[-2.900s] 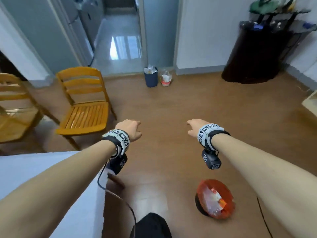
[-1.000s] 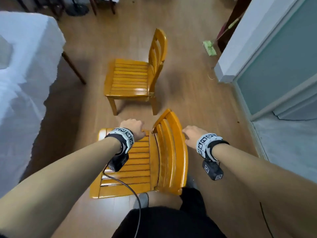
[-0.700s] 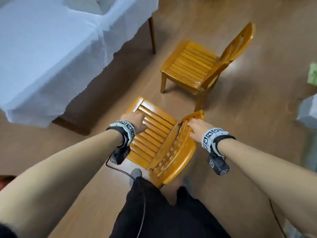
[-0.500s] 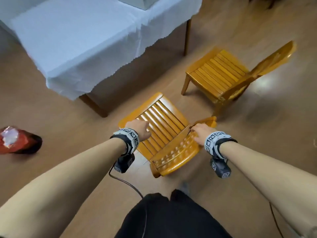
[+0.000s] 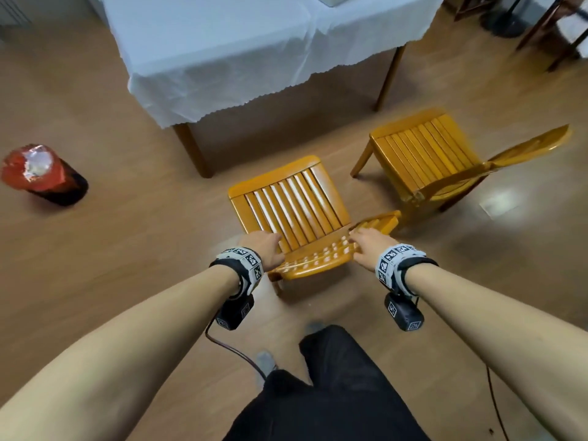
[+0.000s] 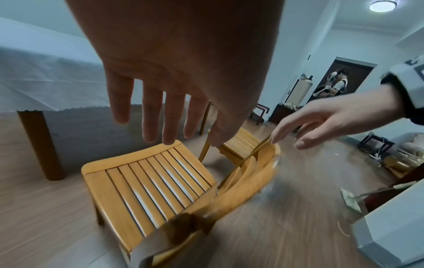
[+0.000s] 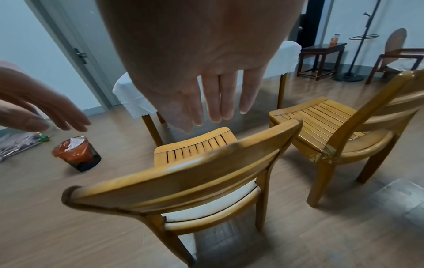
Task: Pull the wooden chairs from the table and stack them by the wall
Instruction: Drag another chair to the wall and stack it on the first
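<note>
**Hands poised over the near chair's backrest**

Head view showed the near chair standing on the floor just off the worktop, the second chair beside it to the right. Both the left hand and right hand were spread, fingers straight, gripping nothing, above the backrest. Best practice, I judged: grasp the top rail at both ends, lift level, and keep the legs clear of the neighbouring seat.

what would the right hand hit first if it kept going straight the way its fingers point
Probably the slatted seat of the near chair: the right hand is open above its backrest, fingers aimed forward over it. Depth is unclear.
</note>
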